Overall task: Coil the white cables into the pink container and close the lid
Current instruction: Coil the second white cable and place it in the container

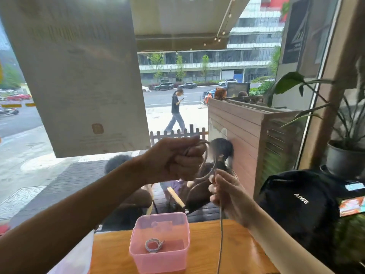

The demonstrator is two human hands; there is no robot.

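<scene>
A pink translucent container point(160, 258) stands open on the wooden table point(241, 252), with one coiled white cable point(153, 245) lying on its floor. Above it, my left hand point(175, 159) is raised and closed around loops of a second white cable point(209, 173). That cable curves down to my right hand point(225, 192), which pinches it between the fingers. From there the cable hangs straight down past the table's front edge. No lid is in view.
A black backpack point(300, 204) lies on the table at the right, with a potted plant point(345, 155) behind it. A window in front shows a street, a paper sheet point(79, 76) hung on the glass, and people sitting outside below.
</scene>
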